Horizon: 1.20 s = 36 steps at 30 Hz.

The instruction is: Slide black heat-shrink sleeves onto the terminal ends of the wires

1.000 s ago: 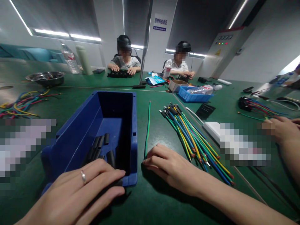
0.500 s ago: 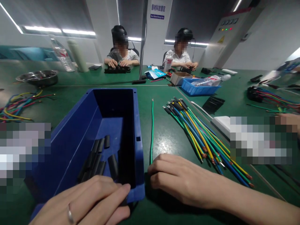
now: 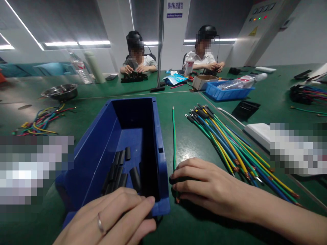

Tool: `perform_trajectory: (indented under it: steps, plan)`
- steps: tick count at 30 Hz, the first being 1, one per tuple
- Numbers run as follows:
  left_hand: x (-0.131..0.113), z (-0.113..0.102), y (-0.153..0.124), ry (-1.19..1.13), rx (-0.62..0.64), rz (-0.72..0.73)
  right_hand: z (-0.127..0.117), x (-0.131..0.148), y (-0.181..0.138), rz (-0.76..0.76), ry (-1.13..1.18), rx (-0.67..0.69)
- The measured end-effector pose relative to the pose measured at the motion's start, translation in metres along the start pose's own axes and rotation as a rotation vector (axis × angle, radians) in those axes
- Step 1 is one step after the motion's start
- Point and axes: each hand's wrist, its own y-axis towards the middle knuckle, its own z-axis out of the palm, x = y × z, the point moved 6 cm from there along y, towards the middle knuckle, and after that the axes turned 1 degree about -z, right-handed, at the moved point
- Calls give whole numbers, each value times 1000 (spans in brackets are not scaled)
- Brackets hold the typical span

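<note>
My left hand (image 3: 114,221), a ring on one finger, lies flat with fingers stretched over the near rim of a blue plastic bin (image 3: 163,153). Several short black tube pieces (image 3: 120,170) lie in the bin's bottom, just beyond my fingertips. To the right of the bin, my right hand (image 3: 204,187) rests on the green mat, its fingers curled over the near end of a single green wire (image 3: 174,136). That wire runs straight away from me. A fanned bundle of green, yellow and blue wires with terminals (image 3: 230,146) lies right of that hand.
A white flat box (image 3: 258,131) and a black pad (image 3: 245,109) lie at right. A blue tray (image 3: 224,93) holds a bottle. A metal bowl (image 3: 60,91) and loose coloured wires (image 3: 41,122) are at left. Two people (image 3: 136,63) (image 3: 204,58) work across the table beside a pole (image 3: 160,44).
The view has shifted, so the bin and wires sit further right and lower. My right hand has closed further over the green wire's near end. My left hand stays on the bin's rim.
</note>
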Motion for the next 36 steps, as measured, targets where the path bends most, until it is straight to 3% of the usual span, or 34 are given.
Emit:
perform_trajectory:
  steps: [11,20,24,28,36]
  plan:
    - [-2,-2,5,-103,18,-21,-3,-5,4,24,53,59]
    - [-6,-4,10,-118,40,-53,-1,-13,4,155,-6,83]
    - [-6,-6,10,-76,52,-156,0,-10,5,164,-47,76]
    - [-4,-9,11,-123,76,-222,3,-6,5,103,-67,51]
    - [-5,-11,10,-66,55,-202,6,9,9,-84,-45,-21]
